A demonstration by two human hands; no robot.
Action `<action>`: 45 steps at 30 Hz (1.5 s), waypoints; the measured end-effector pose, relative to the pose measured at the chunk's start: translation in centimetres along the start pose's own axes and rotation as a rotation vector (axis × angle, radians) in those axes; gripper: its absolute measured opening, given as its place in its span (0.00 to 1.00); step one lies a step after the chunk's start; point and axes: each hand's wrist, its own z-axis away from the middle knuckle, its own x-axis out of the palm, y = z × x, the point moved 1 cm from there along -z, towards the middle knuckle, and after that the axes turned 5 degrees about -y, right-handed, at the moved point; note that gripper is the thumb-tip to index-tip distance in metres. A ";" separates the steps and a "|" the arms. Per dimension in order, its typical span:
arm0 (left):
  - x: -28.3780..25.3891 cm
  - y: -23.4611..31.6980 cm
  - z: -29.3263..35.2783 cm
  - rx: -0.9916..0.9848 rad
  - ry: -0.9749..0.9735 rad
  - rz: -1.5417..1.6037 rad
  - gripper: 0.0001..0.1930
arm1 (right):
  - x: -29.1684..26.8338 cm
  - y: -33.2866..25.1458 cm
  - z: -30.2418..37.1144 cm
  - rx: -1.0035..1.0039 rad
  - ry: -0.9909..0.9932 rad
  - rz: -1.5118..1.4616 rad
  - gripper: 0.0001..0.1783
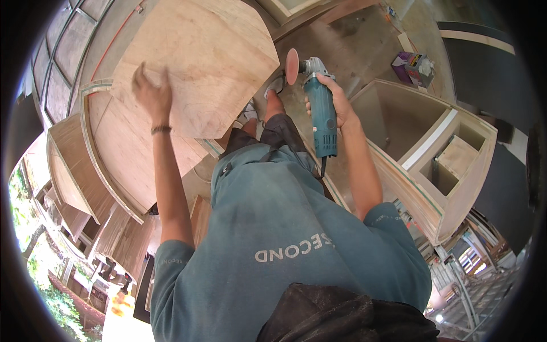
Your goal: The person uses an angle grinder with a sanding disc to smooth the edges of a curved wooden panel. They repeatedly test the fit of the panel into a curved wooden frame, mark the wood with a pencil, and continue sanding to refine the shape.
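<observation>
Dark cloth (342, 316): nearest the camera, at the lower edge and well behind both hands' fingers; which garment it is, I cannot tell.
Teal shirt (268, 211): between the forearms, nearer the body than the fingers.
Left hand (154, 97): fingers bent and loosely spread, blurred, over the panel's face; whether they touch it, I cannot tell.
Plywood panel (216, 62): pale, with angled corners, mostly to the right of the left fingers and reaching beyond them.
Curved wooden piece (117, 159): nearer the body than the left fingers, partly covered by the panel.
Right hand (339, 102): fingers wrapped round the sander's body, tips showing on its left side.
Disc sander (322, 117): teal, within the right fingers' grasp, its tail toward the body.
Pinkish disc (292, 66): beyond and left of the right fingers, just beside the panel's edge — seemingly apart from it.
Open cabinet (399, 114): to the right of the right fingers.
Sanding progress: the panel looks cut to shape and fairly even, so I judge the work at surface finishing — how much is sanded, and how much remains, does not show.
</observation>
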 end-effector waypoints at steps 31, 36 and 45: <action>9.5 11.6 -7.9 -0.088 -0.165 -0.310 0.33 | 0.4 -4.0 -1.2 0.193 0.012 0.243 0.31; 9.4 11.5 -8.0 -0.088 -0.169 -0.318 0.33 | 0.7 -3.9 -1.2 0.196 0.027 0.237 0.31; 9.4 11.2 -8.0 -0.086 -0.168 -0.316 0.33 | 1.1 -3.8 -1.4 0.155 0.020 0.252 0.30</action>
